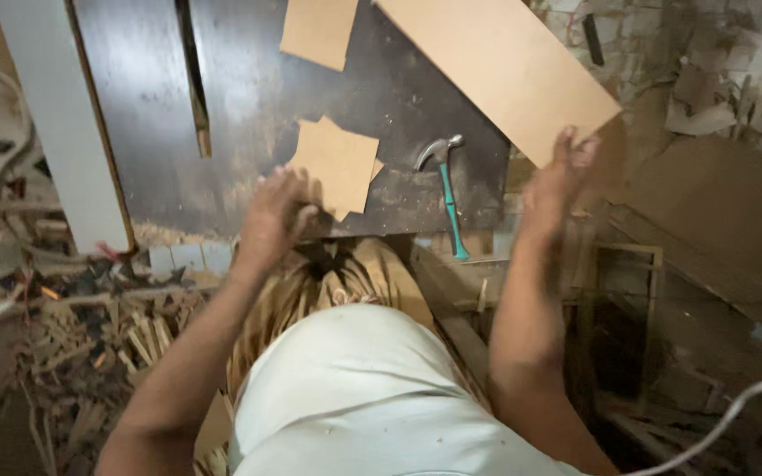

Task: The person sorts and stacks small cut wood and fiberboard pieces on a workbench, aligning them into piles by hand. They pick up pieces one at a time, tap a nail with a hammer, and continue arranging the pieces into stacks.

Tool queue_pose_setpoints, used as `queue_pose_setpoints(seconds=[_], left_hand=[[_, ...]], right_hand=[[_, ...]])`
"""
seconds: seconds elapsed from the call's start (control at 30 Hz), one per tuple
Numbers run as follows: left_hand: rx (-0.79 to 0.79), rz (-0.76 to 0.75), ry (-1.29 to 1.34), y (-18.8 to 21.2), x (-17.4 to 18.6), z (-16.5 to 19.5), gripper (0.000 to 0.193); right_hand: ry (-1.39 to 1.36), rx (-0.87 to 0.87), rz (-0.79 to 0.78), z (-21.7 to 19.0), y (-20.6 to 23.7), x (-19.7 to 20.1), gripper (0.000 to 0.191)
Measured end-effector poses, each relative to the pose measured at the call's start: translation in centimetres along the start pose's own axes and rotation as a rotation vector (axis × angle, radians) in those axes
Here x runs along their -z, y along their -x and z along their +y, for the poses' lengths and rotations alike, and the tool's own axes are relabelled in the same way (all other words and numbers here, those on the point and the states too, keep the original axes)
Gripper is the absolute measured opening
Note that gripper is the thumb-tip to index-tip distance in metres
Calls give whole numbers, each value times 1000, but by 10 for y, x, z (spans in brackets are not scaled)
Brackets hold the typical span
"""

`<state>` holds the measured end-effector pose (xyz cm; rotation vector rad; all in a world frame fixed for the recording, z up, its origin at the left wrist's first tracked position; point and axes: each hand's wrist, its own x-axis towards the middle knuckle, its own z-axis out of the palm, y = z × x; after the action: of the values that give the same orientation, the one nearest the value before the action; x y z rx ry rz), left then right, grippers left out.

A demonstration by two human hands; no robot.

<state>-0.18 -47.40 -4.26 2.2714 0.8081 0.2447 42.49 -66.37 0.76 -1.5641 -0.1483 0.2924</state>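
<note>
My right hand [557,181], fingers spread, touches the long tan board's [496,62] near corner. It is flat and pale, running toward eleven o'clock. My left hand [273,220] curls over the small tan piece's [337,163] edge; a hammer [447,189] lies between.

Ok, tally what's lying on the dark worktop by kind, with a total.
Tan board pieces: 3 (long panel, top piece, small cut piece)
Hammers: 1 (teal-handled hammer)
Total: 4
</note>
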Motion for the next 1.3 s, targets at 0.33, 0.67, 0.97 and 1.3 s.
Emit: queue_pose_setpoints(seconds=[0.33,0.67,0.97,1.3], left_hand=[[505,306,1092,37,86,-61,72],[71,-84,-340,65,134,-152,92],[-442,-252,-916,37,151,-206,56],[-465,-198,-913,-40,172,-213,47]], right_hand=[[0,-398,-514,21,143,-79,30],[239,-547,-620,85,223,-193,60],[335,-576,-558,87,223,-210,56],[400,-432,-456,89,184,-260,53]])
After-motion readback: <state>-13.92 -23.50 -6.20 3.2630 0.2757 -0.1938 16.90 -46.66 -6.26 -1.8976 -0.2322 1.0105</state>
